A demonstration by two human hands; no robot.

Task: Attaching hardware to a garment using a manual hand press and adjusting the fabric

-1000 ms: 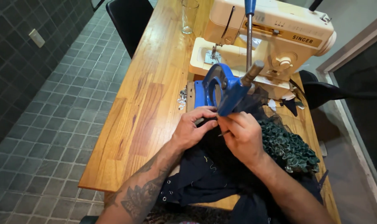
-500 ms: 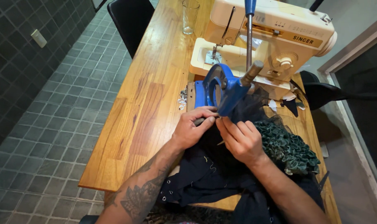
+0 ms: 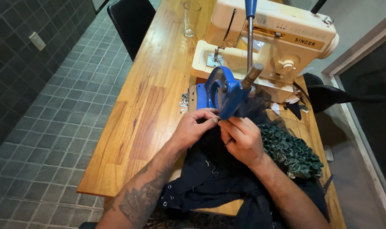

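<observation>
- Pinching the dark garment (image 3: 214,169) between them, the left hand (image 3: 195,127) and right hand (image 3: 241,138) meet fingertip to fingertip just under the blue hand press (image 3: 222,91) on the wooden table (image 3: 138,106).
- Judging by this head view, the fabric should lie flat and centred under the die; loose eyelets (image 3: 184,101) lie beside the press.

Press (image 3: 222,93) stands before the sewing machine (image 3: 278,42); garment (image 3: 218,178) lies nearest, eyelets (image 3: 184,103) seemingly left.
</observation>
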